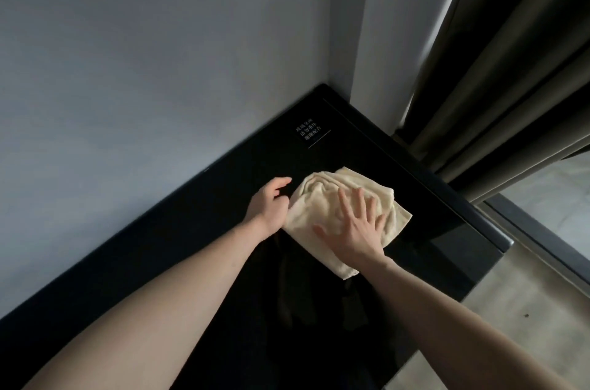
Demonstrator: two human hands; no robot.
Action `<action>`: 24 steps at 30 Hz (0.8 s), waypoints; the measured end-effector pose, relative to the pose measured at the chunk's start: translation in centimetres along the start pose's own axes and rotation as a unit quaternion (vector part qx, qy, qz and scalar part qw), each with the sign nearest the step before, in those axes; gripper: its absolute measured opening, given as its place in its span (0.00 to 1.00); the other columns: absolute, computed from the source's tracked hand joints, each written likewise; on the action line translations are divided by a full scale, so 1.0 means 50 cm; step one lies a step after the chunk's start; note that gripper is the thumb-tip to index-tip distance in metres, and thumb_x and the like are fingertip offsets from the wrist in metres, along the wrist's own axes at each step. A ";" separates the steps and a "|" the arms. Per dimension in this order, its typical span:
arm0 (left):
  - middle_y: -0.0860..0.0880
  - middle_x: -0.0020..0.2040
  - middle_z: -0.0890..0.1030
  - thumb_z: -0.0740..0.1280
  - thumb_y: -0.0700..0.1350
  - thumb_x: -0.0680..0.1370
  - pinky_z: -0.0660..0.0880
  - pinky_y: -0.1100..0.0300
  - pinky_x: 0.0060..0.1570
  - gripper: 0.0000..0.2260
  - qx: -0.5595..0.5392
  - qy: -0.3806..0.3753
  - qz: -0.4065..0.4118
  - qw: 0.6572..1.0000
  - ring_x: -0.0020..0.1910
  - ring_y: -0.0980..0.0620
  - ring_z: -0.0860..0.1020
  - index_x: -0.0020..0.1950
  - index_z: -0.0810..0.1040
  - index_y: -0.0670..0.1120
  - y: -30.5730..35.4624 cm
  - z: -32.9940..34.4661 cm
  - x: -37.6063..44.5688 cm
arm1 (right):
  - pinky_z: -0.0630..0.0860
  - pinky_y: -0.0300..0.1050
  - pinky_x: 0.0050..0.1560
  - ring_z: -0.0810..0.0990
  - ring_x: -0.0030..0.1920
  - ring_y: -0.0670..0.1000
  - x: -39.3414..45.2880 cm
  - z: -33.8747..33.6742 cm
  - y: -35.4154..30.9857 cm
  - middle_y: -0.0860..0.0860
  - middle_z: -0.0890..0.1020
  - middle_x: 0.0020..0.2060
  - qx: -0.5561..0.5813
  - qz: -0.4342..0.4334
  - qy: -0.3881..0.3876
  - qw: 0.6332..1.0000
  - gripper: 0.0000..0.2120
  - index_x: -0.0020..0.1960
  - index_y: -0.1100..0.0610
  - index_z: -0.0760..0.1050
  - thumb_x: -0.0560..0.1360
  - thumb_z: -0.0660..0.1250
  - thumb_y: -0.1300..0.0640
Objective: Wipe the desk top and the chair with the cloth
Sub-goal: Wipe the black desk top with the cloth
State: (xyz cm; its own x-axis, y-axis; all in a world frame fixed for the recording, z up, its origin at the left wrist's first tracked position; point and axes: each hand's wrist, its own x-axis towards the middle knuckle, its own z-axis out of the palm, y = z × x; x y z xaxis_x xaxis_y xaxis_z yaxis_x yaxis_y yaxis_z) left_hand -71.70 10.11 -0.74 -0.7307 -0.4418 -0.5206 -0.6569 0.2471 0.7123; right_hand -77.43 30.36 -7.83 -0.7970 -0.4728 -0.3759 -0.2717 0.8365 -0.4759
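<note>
A cream cloth (332,198) and small label (309,131) lie on the glossy black desk top (440,230).

A: Item, right hand (354,230)?
B: Flat, fingers spread, pressing cloth (322,198) on black surface (431,223).
A: Left hand (271,201)?
B: At cloth's left edge, fingers loosely curled.

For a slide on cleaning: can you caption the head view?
Right hand pressing a cream cloth flat on the black desk top, left hand at its edge.
</note>
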 end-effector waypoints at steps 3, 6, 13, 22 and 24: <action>0.52 0.83 0.60 0.68 0.48 0.81 0.67 0.48 0.75 0.29 0.207 -0.011 -0.042 0.977 0.80 0.46 0.62 0.82 0.64 0.55 -0.130 -0.080 -0.018 | 0.28 0.73 0.77 0.23 0.80 0.62 0.041 -0.001 0.009 0.52 0.29 0.83 -0.034 0.029 -0.049 0.998 0.55 0.85 0.38 0.37 0.69 0.54 0.15; 0.57 0.85 0.38 0.74 0.61 0.75 0.61 0.37 0.77 0.49 0.335 -0.059 -0.124 0.932 0.84 0.41 0.44 0.85 0.44 0.60 -0.261 -0.151 -0.065 | 0.25 0.72 0.76 0.23 0.80 0.60 0.080 -0.027 0.040 0.51 0.28 0.83 -0.060 0.017 -0.049 0.997 0.55 0.84 0.36 0.35 0.67 0.51 0.13; 0.63 0.76 0.22 0.80 0.62 0.68 0.60 0.26 0.74 0.62 0.330 -0.061 -0.174 0.926 0.81 0.38 0.31 0.79 0.29 0.69 -0.372 -0.187 -0.117 | 0.28 0.71 0.78 0.27 0.83 0.59 0.163 -0.105 0.082 0.48 0.31 0.84 -0.080 0.102 -0.031 0.991 0.54 0.84 0.36 0.35 0.67 0.47 0.12; 0.59 0.84 0.35 0.77 0.60 0.74 0.59 0.35 0.79 0.52 0.301 -0.083 -0.103 0.944 0.84 0.42 0.38 0.85 0.43 0.60 -0.379 -0.213 -0.188 | 0.27 0.74 0.76 0.23 0.80 0.63 0.011 0.021 -0.019 0.52 0.26 0.82 -0.060 0.163 -0.067 0.982 0.53 0.84 0.39 0.32 0.69 0.43 0.14; 0.58 0.85 0.40 0.76 0.59 0.76 0.57 0.41 0.80 0.49 0.280 -0.075 -0.083 0.953 0.84 0.45 0.41 0.86 0.46 0.58 -0.403 -0.220 -0.241 | 0.25 0.74 0.75 0.23 0.80 0.64 -0.039 0.059 -0.064 0.52 0.25 0.82 -0.052 0.169 -0.082 0.981 0.53 0.84 0.40 0.31 0.70 0.43 0.14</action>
State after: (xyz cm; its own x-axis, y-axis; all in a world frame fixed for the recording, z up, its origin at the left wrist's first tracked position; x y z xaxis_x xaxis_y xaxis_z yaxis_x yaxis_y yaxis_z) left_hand -47.60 0.97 -3.64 -0.5982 -0.3964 -0.6964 -0.7318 0.6243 0.2732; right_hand -73.40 27.79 -7.91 -0.7556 -0.1953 -0.6252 -0.0672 0.9726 -0.2226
